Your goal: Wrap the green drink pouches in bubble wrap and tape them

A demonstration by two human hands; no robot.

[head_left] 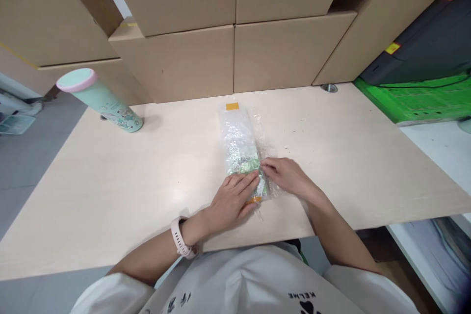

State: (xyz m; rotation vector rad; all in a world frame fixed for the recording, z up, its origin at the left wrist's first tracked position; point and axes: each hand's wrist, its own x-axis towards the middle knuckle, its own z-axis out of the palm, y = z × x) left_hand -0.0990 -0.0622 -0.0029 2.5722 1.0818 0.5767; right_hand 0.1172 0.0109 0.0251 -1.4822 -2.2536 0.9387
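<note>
Both hands sit low mid-desk on a crinkly clear plastic bag (243, 149) with green stuff inside: left hand (231, 201) flat, fingers spread and pressing, right hand (289, 176) pinching its edge with curled fingertips.

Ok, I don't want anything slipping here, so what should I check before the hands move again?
1. Bubble-wrap packet lying flat on the table: ok.
2. Left hand resting flat on the packet's near end: ok.
3. Right hand touching the wrap, firm pinch: cannot tell.
4. Mint tumbler well apart from both hands: ok.
5. Orange tab at the far end stuck down: cannot tell.
</note>
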